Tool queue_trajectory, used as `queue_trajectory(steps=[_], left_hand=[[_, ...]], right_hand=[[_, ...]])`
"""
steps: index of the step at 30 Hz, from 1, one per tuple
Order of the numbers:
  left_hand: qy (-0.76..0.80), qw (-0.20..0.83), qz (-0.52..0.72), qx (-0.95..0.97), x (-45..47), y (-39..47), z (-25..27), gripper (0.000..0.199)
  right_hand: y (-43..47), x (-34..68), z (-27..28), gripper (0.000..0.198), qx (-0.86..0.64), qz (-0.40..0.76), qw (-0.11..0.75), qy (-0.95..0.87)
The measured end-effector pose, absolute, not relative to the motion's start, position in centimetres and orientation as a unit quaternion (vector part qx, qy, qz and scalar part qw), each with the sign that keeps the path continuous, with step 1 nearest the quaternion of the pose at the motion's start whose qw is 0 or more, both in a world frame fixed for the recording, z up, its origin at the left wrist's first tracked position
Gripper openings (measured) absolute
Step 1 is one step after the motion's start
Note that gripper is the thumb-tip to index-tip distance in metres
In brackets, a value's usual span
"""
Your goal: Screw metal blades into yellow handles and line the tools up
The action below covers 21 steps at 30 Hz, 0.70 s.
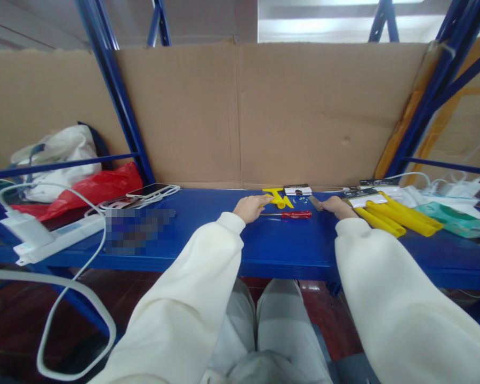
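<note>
My left hand [251,208] reaches to the near left side of a small group of yellow plastic parts [280,202], its fingertips closed at the edge of one part. In front of these parts lies a screwdriver [296,214] with a red handle, its thin shaft pointing left towards my left hand. My right hand [337,207] is closed on the end of a small flat greyish metal piece [315,202], which points away to the left. Between the hands are several tiny screws or bits [303,200], too small to make out.
A small black-and-white packet [298,190] lies behind the parts. Yellow tubes [404,213], a labelled packet [366,197] and a green plastic pack [456,218] sit to the right. On the left are a power strip [64,240], a phone [150,190] and a red bag [92,192]. Cardboard [240,112] walls the back.
</note>
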<state>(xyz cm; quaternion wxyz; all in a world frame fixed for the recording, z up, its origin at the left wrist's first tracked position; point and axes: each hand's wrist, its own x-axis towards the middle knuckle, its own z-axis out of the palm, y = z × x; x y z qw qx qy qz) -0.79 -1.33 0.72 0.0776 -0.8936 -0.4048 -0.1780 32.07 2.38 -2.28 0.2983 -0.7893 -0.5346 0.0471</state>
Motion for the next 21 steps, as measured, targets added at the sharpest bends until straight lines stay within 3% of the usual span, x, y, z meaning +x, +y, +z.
queue_trajectory(steps=[3,8,16,21], left_hand=[[-0.405,0.078,-0.177,-0.894,-0.8,-1.3,0.7,0.054],[-0.4,0.078,-0.181,-0.895,-0.7,-1.3,0.6,0.054],[-0.395,0.079,-0.183,-0.897,-0.7,-1.3,0.5,0.054],[-0.394,0.08,-0.186,-0.897,-0.7,-1.2,0.5,0.055]], right_hand=[[2.2,31.4,-1.8,0.036,-0.815,0.059,0.235,-0.526],[1.9,30.8,-1.3,0.046,-0.814,0.041,0.215,-0.537],[2.4,31.2,-1.6,0.038,-0.808,0.024,0.19,-0.558],[2.5,31.1,-2.1,0.023,-0.821,0.069,0.267,-0.501]])
